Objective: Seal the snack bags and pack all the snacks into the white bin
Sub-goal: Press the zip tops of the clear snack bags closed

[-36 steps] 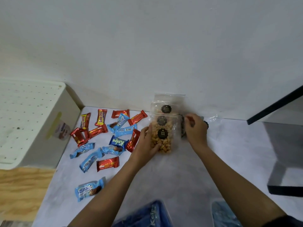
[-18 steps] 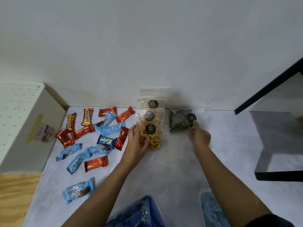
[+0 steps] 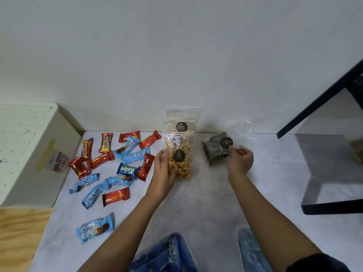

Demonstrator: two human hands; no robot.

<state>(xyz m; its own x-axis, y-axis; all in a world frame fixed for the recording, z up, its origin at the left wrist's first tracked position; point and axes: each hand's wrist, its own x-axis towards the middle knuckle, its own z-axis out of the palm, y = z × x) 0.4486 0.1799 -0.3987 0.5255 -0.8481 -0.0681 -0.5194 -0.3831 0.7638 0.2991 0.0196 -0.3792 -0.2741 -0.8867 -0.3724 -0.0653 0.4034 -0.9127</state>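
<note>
Head view: three clear snack bags (image 3: 179, 154) of golden pieces stand overlapped at 12 o'clock on the table (image 3: 206, 203), leaning on the wall. The left hand (image 3: 165, 169) lies against the front one's left edge, fingers fairly straight and thumb over the lower front, steadying rather than clutching. At 1 o'clock the right hand (image 3: 240, 160), fingers curled, pinches the dark bag (image 3: 215, 152) beside its round label (image 3: 226, 142); that bag's clear top splays loose toward the wall. Wrapped bars (image 3: 110, 163) scatter around 10 o'clock, and the white bin (image 3: 23, 154) sits at 9 o'clock.

The pouches look light, with thin, slick, crinkly film and brittle contents. They are best taken by the empty strip above the fill, not squeezed at the belly.
</note>
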